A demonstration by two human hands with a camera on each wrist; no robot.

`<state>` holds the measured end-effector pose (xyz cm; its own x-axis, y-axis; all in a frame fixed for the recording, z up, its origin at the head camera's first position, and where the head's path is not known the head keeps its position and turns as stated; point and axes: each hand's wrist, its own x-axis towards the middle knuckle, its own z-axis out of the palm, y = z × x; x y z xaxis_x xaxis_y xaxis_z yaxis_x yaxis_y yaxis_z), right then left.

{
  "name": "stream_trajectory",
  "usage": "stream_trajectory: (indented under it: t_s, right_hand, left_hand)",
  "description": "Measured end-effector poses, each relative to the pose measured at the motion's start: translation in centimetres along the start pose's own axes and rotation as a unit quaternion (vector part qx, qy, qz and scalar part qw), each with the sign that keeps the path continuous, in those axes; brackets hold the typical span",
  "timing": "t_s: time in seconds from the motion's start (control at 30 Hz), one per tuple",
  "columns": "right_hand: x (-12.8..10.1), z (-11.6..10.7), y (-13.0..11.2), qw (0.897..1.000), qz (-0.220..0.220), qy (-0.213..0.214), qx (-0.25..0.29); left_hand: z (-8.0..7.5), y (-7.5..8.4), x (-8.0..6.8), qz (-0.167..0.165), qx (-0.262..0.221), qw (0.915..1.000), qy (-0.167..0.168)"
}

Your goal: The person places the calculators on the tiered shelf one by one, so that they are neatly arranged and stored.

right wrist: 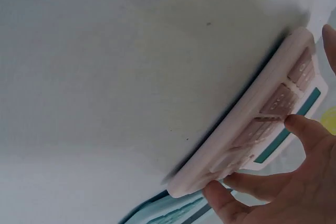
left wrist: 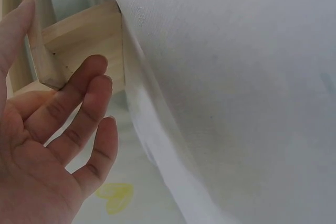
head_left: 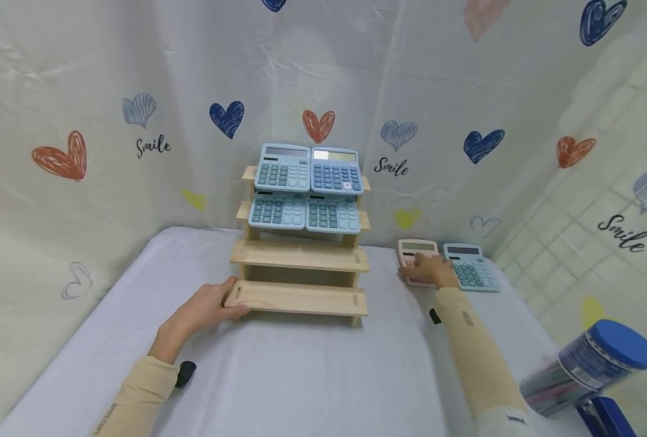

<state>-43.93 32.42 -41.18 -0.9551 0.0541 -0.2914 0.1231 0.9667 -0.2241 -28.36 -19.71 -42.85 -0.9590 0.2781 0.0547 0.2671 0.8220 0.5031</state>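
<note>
**Hands at the wooden rack and the pink calculator**

The left hand (head_left: pixel 209 309) rests on the left end of the wooden rack's (head_left: pixel 301 261) lowest step, fingers loose and straight. To the rack's right, on the white table (head_left: pixel 301 376), the right hand (head_left: pixel 433 271) curls its fingers around the pink calculator (head_left: pixel 413 252), just beside a blue calculator (head_left: pixel 473 267). Four blue calculators (head_left: pixel 306 188) fill the rack's upper steps.

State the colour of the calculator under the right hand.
Pale pink calculator, clearest in the head view.
</note>
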Motion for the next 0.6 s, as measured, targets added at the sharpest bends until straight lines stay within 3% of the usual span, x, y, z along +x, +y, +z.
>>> stream_trajectory:
  t_s: [0.23, 0.6]
  right_hand:
    - [-0.1, 0.4, 0.5, 1.0, 0.027, -0.004, -0.011]
    - [-1.3, 1.2, 0.0, 1.0, 0.018, 0.012, -0.009]
  left_hand:
    - [0.1, 0.3, -0.1, 0.011, -0.004, 0.9999, 0.005]
    - [-0.1, 0.0, 0.0, 0.004, 0.002, 1.0, 0.002]
